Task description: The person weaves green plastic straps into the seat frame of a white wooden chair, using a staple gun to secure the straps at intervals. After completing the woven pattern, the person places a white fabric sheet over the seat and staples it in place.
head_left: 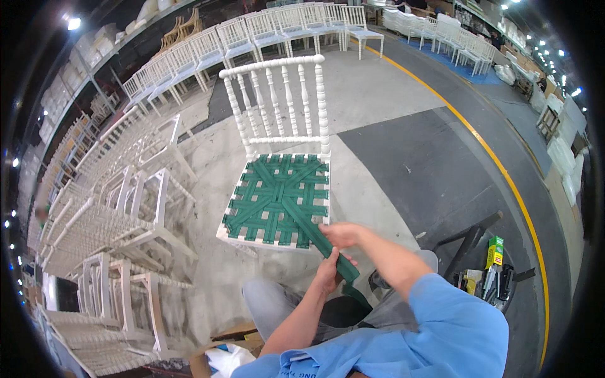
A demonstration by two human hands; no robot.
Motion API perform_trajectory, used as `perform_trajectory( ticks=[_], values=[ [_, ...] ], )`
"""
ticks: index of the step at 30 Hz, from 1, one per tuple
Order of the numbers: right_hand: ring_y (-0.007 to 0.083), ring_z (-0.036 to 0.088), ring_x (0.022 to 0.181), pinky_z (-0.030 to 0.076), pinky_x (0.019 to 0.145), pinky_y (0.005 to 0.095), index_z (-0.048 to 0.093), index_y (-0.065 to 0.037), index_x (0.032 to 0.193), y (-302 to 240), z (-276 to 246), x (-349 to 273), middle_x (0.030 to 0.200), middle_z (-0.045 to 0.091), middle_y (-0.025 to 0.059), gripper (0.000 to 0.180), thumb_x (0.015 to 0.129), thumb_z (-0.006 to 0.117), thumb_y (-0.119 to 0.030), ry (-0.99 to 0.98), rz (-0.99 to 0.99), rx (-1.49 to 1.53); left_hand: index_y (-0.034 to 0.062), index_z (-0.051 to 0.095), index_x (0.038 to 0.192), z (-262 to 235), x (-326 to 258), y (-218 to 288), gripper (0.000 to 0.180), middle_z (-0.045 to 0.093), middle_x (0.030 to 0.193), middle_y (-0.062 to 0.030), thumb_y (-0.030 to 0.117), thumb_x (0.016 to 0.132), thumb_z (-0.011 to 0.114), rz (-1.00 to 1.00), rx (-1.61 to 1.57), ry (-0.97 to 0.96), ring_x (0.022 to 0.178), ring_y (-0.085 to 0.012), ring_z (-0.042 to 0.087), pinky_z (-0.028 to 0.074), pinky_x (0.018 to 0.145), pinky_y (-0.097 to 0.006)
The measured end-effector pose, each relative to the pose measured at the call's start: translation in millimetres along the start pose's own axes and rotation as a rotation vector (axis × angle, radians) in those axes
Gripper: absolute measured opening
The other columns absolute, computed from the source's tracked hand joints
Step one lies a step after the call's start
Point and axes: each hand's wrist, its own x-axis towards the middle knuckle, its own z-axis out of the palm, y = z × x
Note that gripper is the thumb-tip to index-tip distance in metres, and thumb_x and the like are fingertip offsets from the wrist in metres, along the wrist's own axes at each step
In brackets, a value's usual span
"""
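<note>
In front of me stands a white chair (287, 138) with a turned-spindle back. Its seat frame carries a lattice of green webbing (271, 205), with diagonal straps crossing over the woven ones. A loose strap (345, 269) runs from the seat's middle over the near right corner toward my lap. My left hand (327, 269) grips this strap below the corner, fingers closed round it. Just above, my right hand (341, 234) is closed at the strap beside the corner; its fingertips are partly hidden.
Unfinished white chairs (135, 230) are stacked at my left. A row of white chairs (258, 31) lines the back. To my right, a black stool (479, 280) holds a green-yellow box (495, 251) and tools. An open carton (236, 334) lies by my left leg. A yellow line (498, 160) crosses the floor.
</note>
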Motion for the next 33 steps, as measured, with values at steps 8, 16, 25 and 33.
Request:
perform_trajectory(
  ticks=[8, 16, 25, 33],
  values=[
    [0.0157, 0.043, 0.05, 0.036, 0.046, 0.0368, 0.058, -0.007, 0.097, 2.5, 54.9, 122.3, 0.072, 0.057, 0.0051, 0.039, 0.111, 0.042, -0.039, 0.423, 0.011, 0.023, 0.0103, 0.054, 0.139, -87.9, -6.1, 1.4, 0.057, 0.063, 0.134, -0.0112, 0.057, 0.108, 0.041, 0.039, -0.185, 0.214, 0.117, -0.0279, 0.064, 0.053, 0.096, -0.05],
    [0.0132, 0.032, 0.042, 0.025, 0.039, 0.0326, 0.055, -0.009, 0.096, 53.9, 96.6, 83.7, 0.059, 0.043, -0.002, 0.039, 0.109, 0.042, -0.043, 0.434, -0.065, -0.09, -0.0075, 0.039, 0.145, -136.2, 58.7, 79.2, 0.101, 0.051, 0.147, -0.0263, 0.07, 0.087, 0.068, 0.487, -0.446, 1.093, 0.12, -0.0421, 0.059, 0.052, 0.094, -0.061],
    [0.0101, 0.037, 0.049, 0.029, 0.044, 0.0306, 0.057, -0.006, 0.091, 107.1, 97.0, -13.4, 0.064, 0.047, -0.0017, 0.039, 0.109, 0.046, -0.038, 0.63, -0.105, -0.177, -0.0135, 0.048, 0.137, -109.8, 80.9, 88.4, 0.096, 0.054, 0.143, -0.0261, 0.066, 0.088, 0.069, 0.316, -0.539, 1.333, 0.121, -0.0396, 0.06, 0.053, 0.095, -0.052],
    [0.0089, 0.042, 0.053, 0.034, 0.048, 0.0287, 0.057, -0.008, 0.086, 139.2, 76.5, -21.8, 0.065, 0.049, -0.0023, 0.041, 0.11, 0.048, -0.039, 0.673, -0.082, -0.151, -0.0133, 0.045, 0.139, -102.5, 88.3, 99.4, 0.094, 0.052, 0.146, -0.0235, 0.062, 0.089, 0.07, 0.381, -0.59, 1.269, 0.123, -0.0374, 0.059, 0.053, 0.099, -0.047]
  ],
)
